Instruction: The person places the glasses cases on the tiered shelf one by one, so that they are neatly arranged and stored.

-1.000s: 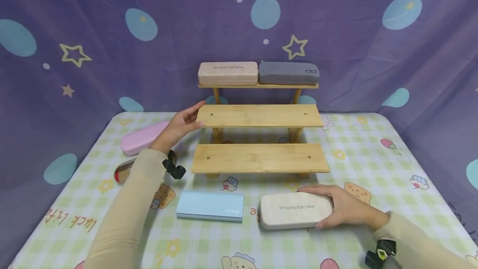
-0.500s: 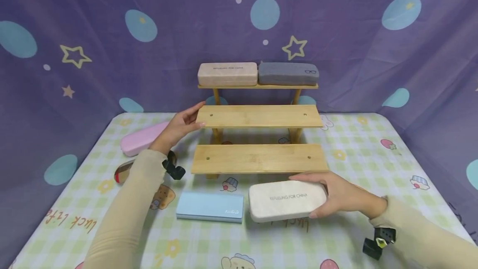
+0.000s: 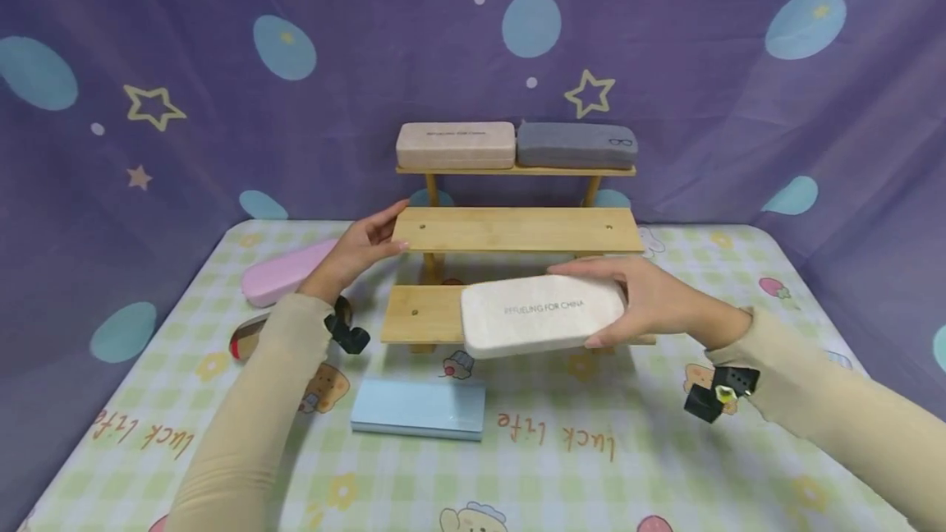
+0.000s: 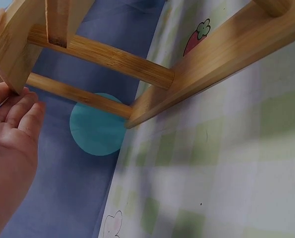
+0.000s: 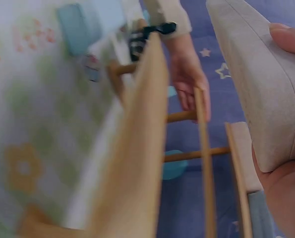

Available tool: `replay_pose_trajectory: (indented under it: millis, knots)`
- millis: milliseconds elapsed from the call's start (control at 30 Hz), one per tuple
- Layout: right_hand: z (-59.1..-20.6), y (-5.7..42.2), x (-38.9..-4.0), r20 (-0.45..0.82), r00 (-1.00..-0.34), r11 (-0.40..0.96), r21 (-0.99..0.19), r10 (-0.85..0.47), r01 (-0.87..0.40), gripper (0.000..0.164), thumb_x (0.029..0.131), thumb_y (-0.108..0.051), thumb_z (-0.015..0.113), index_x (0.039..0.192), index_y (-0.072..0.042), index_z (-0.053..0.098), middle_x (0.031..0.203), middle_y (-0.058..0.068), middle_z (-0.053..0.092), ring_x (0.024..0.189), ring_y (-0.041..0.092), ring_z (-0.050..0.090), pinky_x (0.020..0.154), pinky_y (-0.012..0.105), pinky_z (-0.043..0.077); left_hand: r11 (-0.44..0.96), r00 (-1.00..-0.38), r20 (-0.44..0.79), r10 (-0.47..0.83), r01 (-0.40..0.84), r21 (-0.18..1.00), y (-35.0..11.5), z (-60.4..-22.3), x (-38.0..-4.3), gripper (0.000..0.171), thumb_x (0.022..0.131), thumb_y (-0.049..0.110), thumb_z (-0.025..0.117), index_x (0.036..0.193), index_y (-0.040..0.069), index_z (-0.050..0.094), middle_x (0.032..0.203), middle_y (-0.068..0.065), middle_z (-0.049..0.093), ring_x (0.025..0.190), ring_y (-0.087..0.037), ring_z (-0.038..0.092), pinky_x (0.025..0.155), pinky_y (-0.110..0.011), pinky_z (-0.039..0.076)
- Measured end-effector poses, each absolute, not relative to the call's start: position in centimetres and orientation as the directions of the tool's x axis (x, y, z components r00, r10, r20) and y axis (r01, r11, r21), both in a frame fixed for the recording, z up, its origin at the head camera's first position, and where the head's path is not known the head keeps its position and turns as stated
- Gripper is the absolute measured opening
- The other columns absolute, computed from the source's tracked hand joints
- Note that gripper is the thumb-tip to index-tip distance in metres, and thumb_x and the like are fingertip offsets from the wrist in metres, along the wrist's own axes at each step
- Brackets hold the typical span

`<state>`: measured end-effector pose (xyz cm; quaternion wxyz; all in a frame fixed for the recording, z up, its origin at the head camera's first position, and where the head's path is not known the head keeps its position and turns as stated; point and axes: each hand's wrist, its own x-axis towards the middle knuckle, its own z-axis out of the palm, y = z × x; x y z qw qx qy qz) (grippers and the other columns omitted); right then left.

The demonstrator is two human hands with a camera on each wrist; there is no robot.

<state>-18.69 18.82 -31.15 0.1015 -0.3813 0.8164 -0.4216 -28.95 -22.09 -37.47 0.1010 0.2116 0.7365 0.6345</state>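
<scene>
My right hand [image 3: 650,298] grips the right end of a white glasses case [image 3: 543,314] lettered "REFUELING FOR CHINA". The case is raised off the table and overlaps the bottom tier of the wooden display rack [image 3: 421,323] in the head view. In the right wrist view, thumb and fingers lie on opposite sides of the case [image 5: 259,84]. At the rack's left, my left hand [image 3: 358,249] holds the end of the middle tier [image 3: 517,230], thumb in front and fingers behind. The left wrist view has those fingers [image 4: 26,111] at the board's corner.
On the top tier stand a beige glasses case [image 3: 456,156] and a grey-blue one [image 3: 576,146]. A light blue case [image 3: 417,409] lies in front of the rack. Left of it are a pink case [image 3: 284,273] and a brown case with red [image 3: 244,339], partly behind the left forearm.
My right hand has lifted the white glasses case from the table and carried it forward and left, up to the rack's lower tiers. My left hand keeps its place on the middle tier.
</scene>
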Motion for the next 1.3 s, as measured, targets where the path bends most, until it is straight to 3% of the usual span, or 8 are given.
replay_pose_trajectory:
  millis: [167,433,800,933,1133,1300]
  knots:
    - [-29.2,17.7,-20.5,0.185,-0.704,0.355,-0.759,-0.686,-0.546,0.080,0.062,-0.014,0.088,0.134,-0.012,0.055,0.123,0.004,0.061,0.087,0.013,0.055,0.068,0.024,0.047,0.109,-0.900,0.105,0.424,0.166,0.980,-21.9,-37.4,-29.0,0.071,0.089,0.000,0.061,0.150,0.007,0.024,0.150,-0.019,0.032,0.134,-0.028,0.038,0.092,-0.018,0.044]
    - [-28.2,15.3,-23.8,0.166,-0.747,0.400,-0.759,-0.644,-0.514,0.077,0.064,-0.015,0.086,0.134,-0.016,0.055,0.100,0.007,0.066,0.076,0.017,0.055,0.061,0.026,0.046,0.123,-0.908,0.090,0.408,0.153,0.981,-21.9,-37.4,-29.2,0.071,0.089,-0.001,0.061,0.149,0.010,0.026,0.151,-0.015,0.030,0.136,-0.026,0.035,0.097,-0.018,0.041]
    - [-28.5,12.4,-28.1,0.036,-0.813,0.412,-0.848,-0.581,-0.332,0.073,0.068,-0.017,0.085,0.134,-0.023,0.055,0.118,0.003,0.062,0.092,0.018,0.054,0.075,0.030,0.045,0.129,-0.909,0.086,0.408,0.150,0.980,-22.0,-37.1,-29.0,0.072,0.089,-0.002,0.061,0.150,0.008,0.025,0.151,-0.014,0.030,0.136,-0.026,0.034,0.097,-0.018,0.041]
    - [-28.7,11.6,-29.6,0.054,-0.810,0.407,-0.844,-0.584,-0.350,0.073,0.068,-0.019,0.085,0.135,-0.023,0.055,0.127,0.000,0.057,0.099,0.018,0.052,0.083,0.032,0.043,0.134,-0.913,0.085,0.400,0.150,0.980,-22.1,-37.1,-29.0,0.072,0.089,-0.001,0.062,0.150,0.007,0.024,0.152,-0.015,0.029,0.136,-0.027,0.034,0.097,-0.018,0.041]
    - [-29.7,9.9,-31.6,0.086,-0.780,0.397,-0.823,-0.620,-0.407,0.072,0.069,-0.022,0.085,0.134,-0.022,0.055,0.123,-0.001,0.060,0.098,0.015,0.052,0.086,0.030,0.041,0.124,-0.919,0.081,0.386,0.139,0.982,-22.3,-37.3,-28.9,0.072,0.088,-0.006,0.060,0.149,0.000,0.021,0.151,-0.020,0.027,0.137,-0.032,0.030,0.092,-0.016,0.043]
    - [-29.9,9.0,-32.1,0.045,-0.796,0.387,-0.856,-0.603,-0.342,0.072,0.070,-0.022,0.084,0.135,-0.025,0.054,0.127,-0.003,0.057,0.101,0.017,0.052,0.090,0.032,0.040,0.132,-0.920,0.103,0.378,0.163,0.978,-22.0,-37.3,-29.0,0.069,0.086,-0.007,0.061,0.146,-0.002,0.029,0.146,-0.023,0.036,0.133,-0.029,0.037,0.093,-0.017,0.043]
